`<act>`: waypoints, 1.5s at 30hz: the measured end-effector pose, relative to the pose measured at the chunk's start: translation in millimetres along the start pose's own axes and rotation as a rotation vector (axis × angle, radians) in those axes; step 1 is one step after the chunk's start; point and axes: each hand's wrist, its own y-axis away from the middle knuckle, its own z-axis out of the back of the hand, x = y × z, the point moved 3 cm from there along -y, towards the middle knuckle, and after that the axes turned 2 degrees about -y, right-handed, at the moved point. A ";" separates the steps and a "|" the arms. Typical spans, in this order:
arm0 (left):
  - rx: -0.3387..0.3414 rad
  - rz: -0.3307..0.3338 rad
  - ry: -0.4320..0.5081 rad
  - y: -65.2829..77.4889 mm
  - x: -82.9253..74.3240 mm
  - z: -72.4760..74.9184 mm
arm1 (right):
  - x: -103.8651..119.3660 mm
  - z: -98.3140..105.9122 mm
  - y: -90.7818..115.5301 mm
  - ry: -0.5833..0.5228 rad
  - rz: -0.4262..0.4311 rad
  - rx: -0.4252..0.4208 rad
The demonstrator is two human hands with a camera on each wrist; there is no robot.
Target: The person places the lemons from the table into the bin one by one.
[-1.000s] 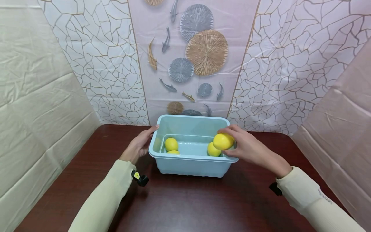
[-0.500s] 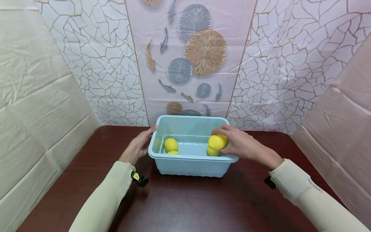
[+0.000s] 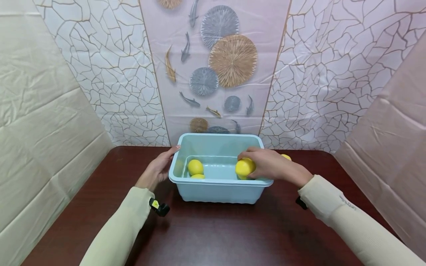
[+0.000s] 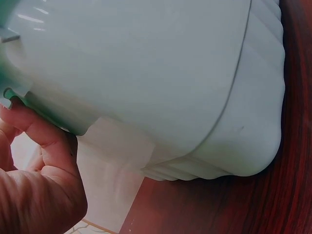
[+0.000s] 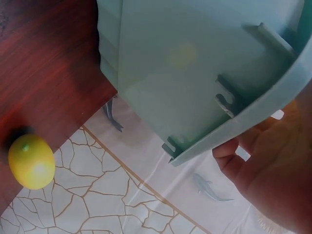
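A light blue plastic tub [image 3: 216, 190] stands on the table. My left hand [image 3: 158, 168] holds its left end, with the thumb up at the rim; the left wrist view shows the fingers under the rim. My right hand [image 3: 274, 165] reaches over the tub's right rim and grips a lemon [image 3: 245, 166] inside. Another lemon in that end is mostly hidden by the held one. Two more lemons lie at the tub's left end, one lemon [image 3: 195, 167] behind the other lemon [image 3: 198, 176]. The held lemon is out of sight in the right wrist view, behind the tub wall.
A loose lemon [image 5: 31, 162] lies on the dark red wooden table [image 3: 216, 232] right of the tub, partly hidden by my right hand in the head view. A patterned cloth [image 3: 206, 111] hangs behind the table, with pale cloth [image 3: 50, 122] along both sides.
My right hand has moved left and slightly down into the tub with the lemon. The loose lemon has come into view behind that hand. My left hand keeps its hold on the tub.
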 end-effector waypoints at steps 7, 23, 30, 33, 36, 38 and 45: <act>-0.002 0.007 -0.001 -2.1 3.9 0.9 | 2.7 -5.6 -5.9 0.039 0.015 0.025; 0.017 -0.008 0.002 -1.6 4.4 1.3 | 5.7 -23.3 -24.0 0.092 -0.011 0.247; 0.010 -0.016 0.001 -4.1 3.6 0.5 | 7.0 -27.8 -31.8 0.040 0.001 0.370; 0.005 -0.011 -0.002 -5.0 4.2 0.1 | 6.5 -29.5 -32.4 0.002 -0.030 0.413; 0.009 -0.018 0.003 -4.3 3.8 0.0 | 6.7 -30.6 -33.4 -0.023 -0.032 0.442; 0.012 -0.023 0.009 -3.4 3.4 0.3 | 7.4 -31.4 -34.4 -0.049 -0.025 0.460; 0.010 -0.023 0.025 -3.1 3.1 1.3 | 10.8 -33.5 -35.4 -0.107 -0.057 0.528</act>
